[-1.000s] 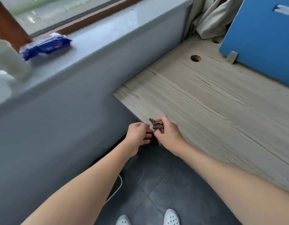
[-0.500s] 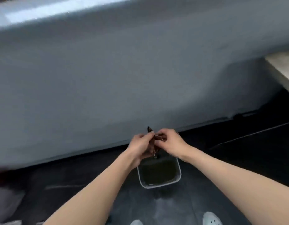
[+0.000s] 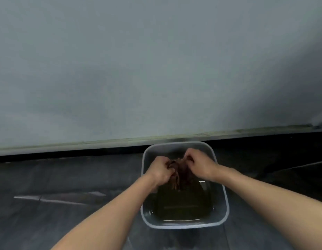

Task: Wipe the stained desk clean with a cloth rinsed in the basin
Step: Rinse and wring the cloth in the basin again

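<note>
A grey plastic basin (image 3: 226,204) with dark murky water stands on the floor close to the wall. Both hands are over its far half. My left hand (image 3: 160,171) grips the left side of a bunched brown cloth (image 3: 180,175). My right hand (image 3: 199,162) pinches the cloth's upper right edge. The cloth hangs down between the hands, its lower end at or near the water; I cannot tell if it touches. The desk is out of view.
A grey wall (image 3: 156,69) fills the upper part of the view, with a baseboard (image 3: 102,142) along its foot. Dark tiled floor (image 3: 57,204) lies around the basin.
The view swung from the desk down to the floor. Both hands carried the cloth from the desk edge down into the basin, which now looks much nearer.
</note>
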`<action>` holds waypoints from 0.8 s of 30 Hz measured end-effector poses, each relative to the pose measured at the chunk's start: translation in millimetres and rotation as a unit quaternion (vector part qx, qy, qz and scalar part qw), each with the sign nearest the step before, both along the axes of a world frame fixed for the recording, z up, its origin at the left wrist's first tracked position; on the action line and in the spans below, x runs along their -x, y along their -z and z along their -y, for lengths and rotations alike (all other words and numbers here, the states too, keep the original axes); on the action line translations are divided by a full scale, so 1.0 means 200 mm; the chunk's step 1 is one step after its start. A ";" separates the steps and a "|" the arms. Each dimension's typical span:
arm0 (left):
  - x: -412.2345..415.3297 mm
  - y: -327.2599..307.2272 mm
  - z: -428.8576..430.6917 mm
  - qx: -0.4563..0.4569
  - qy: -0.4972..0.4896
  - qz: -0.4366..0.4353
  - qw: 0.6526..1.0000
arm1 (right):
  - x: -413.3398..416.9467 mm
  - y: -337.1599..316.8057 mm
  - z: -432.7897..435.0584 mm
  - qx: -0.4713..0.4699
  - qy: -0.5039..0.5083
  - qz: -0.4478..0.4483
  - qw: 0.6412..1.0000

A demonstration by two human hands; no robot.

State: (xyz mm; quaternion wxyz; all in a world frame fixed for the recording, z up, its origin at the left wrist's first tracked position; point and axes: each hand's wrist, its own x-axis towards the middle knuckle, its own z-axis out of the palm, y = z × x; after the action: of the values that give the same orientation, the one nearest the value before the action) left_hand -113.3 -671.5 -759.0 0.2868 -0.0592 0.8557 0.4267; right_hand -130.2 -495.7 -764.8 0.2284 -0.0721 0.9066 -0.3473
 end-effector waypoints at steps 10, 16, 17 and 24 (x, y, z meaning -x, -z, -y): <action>0.04 0.49 -0.04 0.215 0.054 -0.173 0.959 | 0.06 0.42 0.04 -0.206 -0.206 -0.134 0.947; 0.05 0.54 -0.03 0.277 0.111 -0.095 0.950 | 0.05 0.54 0.05 -0.326 -0.250 -0.112 0.905; 0.04 0.54 -0.02 0.274 0.125 -0.075 0.951 | 0.03 0.55 0.05 -0.335 -0.250 -0.096 0.903; 0.05 0.51 -0.02 0.229 0.149 0.016 0.962 | 0.02 0.57 0.05 -0.282 -0.145 0.008 0.949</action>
State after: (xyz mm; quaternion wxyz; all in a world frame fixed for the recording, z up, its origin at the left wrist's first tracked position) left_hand -122.7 -667.3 -860.6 0.3392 -0.0019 0.9252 0.1704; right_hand -135.2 -505.0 -878.7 0.2945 -0.1324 0.9455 -0.0417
